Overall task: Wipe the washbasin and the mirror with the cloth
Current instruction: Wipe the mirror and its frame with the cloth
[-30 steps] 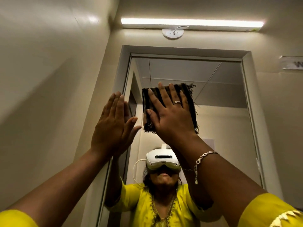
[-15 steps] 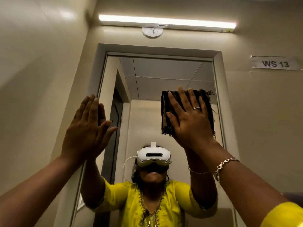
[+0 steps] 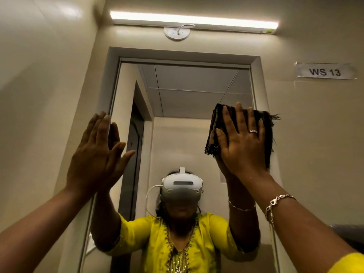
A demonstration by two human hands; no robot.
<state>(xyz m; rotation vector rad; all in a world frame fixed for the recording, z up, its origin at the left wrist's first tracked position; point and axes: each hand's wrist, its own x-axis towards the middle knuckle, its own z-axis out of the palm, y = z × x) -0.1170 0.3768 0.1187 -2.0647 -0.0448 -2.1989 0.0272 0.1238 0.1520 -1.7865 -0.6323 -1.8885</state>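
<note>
- The cloth [image 3: 212, 133] lies right of centre, flat on the mirror [image 3: 187, 99] under the right hand [image 3: 244, 142], fingers straight and spread.
- The left hand [image 3: 96, 154] is flat with fingers together, holding nothing.
- Handling: soft, light, probably prone to slipping. Press with the whole palm.

**Cloth and Palms on Wall Mirror**

A framed mirror [image 3: 197, 99] on a cream wall [image 3: 315, 144] fills mid-frame. At centre right, the flat right hand [image 3: 244, 148] presses a dark folded cloth [image 3: 213, 133] to the glass. The left hand [image 3: 96, 156] lies flat at the mirror's left edge.
</note>
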